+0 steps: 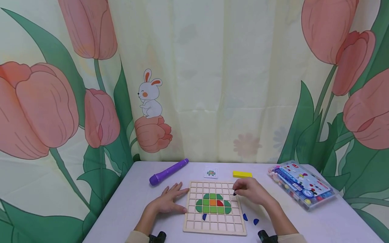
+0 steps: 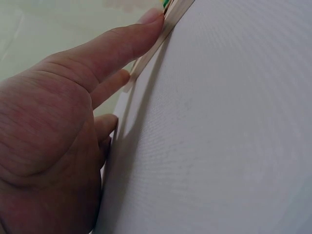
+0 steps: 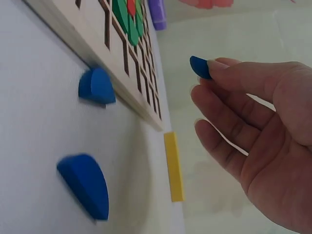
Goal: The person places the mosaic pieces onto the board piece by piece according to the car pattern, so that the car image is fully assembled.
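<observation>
From the head view the right hand point(image 1: 253, 192) hovers over the right edge of the wooden grid board point(image 1: 214, 207), its grip pinched on something dark and tiny. The right wrist view shows it to be a blue piece point(image 3: 200, 67), held between thumb and fingertip above the tabletop point(image 1: 304, 222). The left hand point(image 1: 170, 200) lies flat, fingers straight, and the left wrist view shows its fingertips point(image 2: 153, 17) touching the board's left edge.

Bare tabletop point(image 1: 304, 222) lies open right of the wooden grid board point(image 1: 214, 229), save two blue pieces point(image 1: 250, 219) just beside its edge. Behind the board a yellow block point(image 1: 242, 174), small card point(image 1: 211, 172) and purple marker point(image 1: 168, 171) crowd the way; a plastic box point(image 1: 301, 184) blocks the far right.
</observation>
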### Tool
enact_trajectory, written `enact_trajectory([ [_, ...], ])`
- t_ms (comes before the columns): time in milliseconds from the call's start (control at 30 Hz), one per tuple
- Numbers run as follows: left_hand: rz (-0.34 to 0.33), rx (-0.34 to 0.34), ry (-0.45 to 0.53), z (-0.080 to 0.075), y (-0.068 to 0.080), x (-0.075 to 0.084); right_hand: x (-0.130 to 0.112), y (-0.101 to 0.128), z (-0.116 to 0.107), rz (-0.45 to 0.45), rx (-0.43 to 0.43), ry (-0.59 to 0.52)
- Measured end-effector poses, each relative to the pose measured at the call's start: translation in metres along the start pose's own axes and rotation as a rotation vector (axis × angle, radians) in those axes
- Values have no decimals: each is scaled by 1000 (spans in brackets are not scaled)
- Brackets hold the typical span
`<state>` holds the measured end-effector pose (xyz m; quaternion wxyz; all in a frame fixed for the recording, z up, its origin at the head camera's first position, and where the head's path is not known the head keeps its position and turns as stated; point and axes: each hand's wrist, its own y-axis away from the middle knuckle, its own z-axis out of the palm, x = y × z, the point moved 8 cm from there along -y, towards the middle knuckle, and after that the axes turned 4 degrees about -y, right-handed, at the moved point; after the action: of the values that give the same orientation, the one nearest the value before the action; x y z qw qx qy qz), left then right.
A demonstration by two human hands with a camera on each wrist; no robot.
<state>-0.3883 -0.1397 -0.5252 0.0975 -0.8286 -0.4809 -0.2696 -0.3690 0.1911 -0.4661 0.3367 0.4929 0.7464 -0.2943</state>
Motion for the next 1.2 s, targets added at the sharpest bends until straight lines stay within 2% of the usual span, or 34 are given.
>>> enact_trajectory([
  [367,-2,3,6,0,0,0,-22,-4,20,-9,4,-24],
  [667,1,5,13,0,-1,-1,-38,-9,53,-28,-96,-120],
  [1100,-26,-3,14,0,-2,-4,-52,-9,86,-132,-185,-128],
  [1200,-28,-4,13,0,-2,-4,-53,-10,94,-119,-212,-150],
])
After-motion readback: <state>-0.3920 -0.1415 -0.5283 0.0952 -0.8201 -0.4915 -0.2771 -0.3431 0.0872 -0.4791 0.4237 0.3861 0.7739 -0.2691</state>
